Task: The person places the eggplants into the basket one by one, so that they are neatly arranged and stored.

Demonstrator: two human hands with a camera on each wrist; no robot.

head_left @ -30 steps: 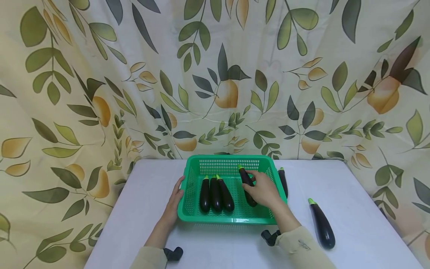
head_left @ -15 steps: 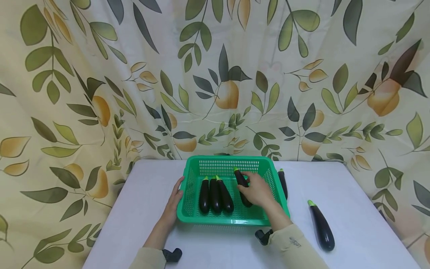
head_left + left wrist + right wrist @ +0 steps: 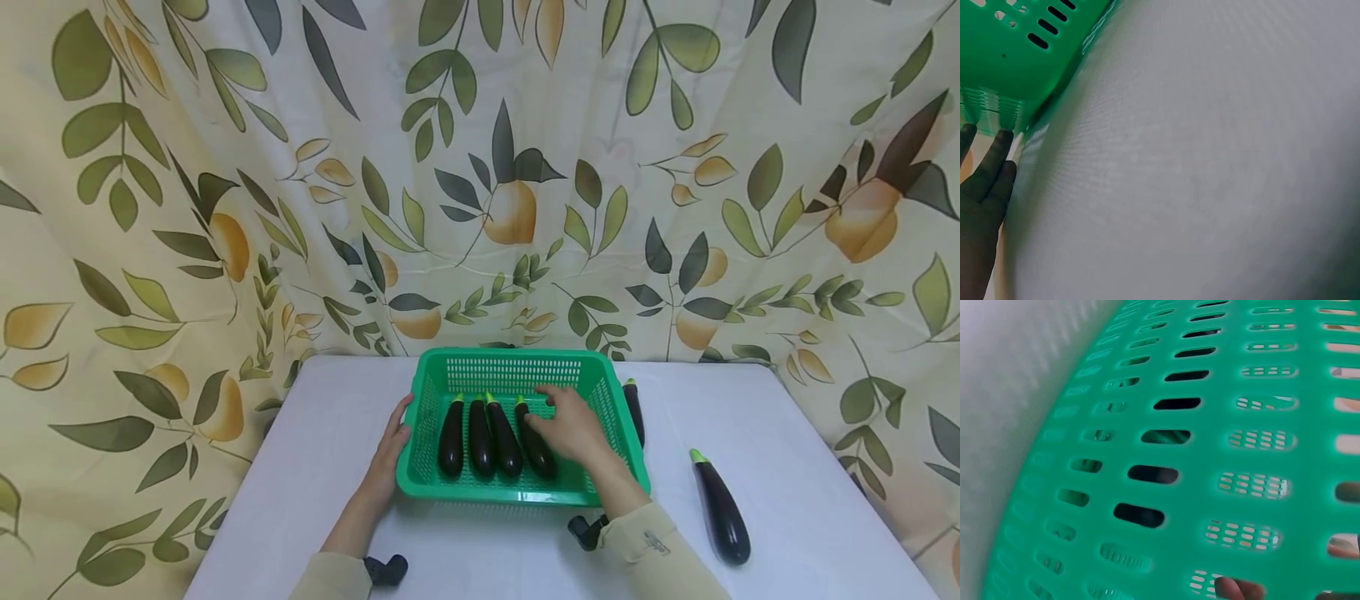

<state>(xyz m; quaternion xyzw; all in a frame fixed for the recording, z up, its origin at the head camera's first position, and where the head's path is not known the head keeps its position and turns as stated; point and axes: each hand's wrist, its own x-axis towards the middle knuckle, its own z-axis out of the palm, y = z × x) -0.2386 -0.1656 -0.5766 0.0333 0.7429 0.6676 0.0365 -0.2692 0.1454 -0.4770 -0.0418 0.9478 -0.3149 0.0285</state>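
Note:
A green plastic basket (image 3: 517, 497) stands on the white table. In it lie three eggplants (image 3: 481, 439) on the left and another eggplant (image 3: 542, 454) to their right. My right hand (image 3: 573, 427) reaches over the basket's right part, thumb and fingers spread beside the upper end of that rightmost eggplant, holding nothing. My left hand (image 3: 386, 454) rests against the basket's left side with extended fingers. The left wrist view has its fingertips at the basket wall (image 3: 1016, 59). Through the slots of the basket wall (image 3: 1204, 456) in the right wrist view, dark eggplant skin shows.
An eggplant (image 3: 722, 512) lies on the table to the right of the basket. Another eggplant (image 3: 634, 411), partly hidden by the basket, lies close along its right side. A leaf-and-fruit patterned curtain (image 3: 480, 167) hangs behind the white table (image 3: 810, 500).
My right hand has moved left with the eggplant, lowered it next to the other three and let go of it. The leftmost eggplant has shifted slightly left. My left hand stays at the basket.

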